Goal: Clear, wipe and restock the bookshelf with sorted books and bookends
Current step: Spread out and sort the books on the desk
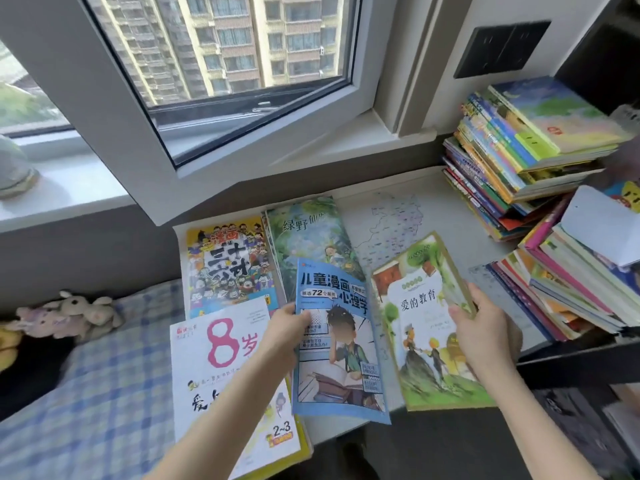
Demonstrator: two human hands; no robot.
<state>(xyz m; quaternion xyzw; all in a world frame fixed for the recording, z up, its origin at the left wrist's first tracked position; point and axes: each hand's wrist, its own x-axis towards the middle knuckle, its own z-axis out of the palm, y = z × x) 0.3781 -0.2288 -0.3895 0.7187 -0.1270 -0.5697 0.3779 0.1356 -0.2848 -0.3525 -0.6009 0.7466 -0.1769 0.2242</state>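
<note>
Head view, downward, close over desk (433, 209)

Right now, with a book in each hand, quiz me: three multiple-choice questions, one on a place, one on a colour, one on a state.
1. Where is the white book with the pink 8? A) left of the blue book B) on the tall stacks C) on the windowsill
2. What colour is the cover in the left hand? A) red B) black C) blue
3. What is the right hand doing? A) resting flat B) gripping the green storybook C) touching the window
Answers: A, it lies just left of the blue book; C, that hand holds the blue cover; B, it curls round the storybook's right edge.
</note>
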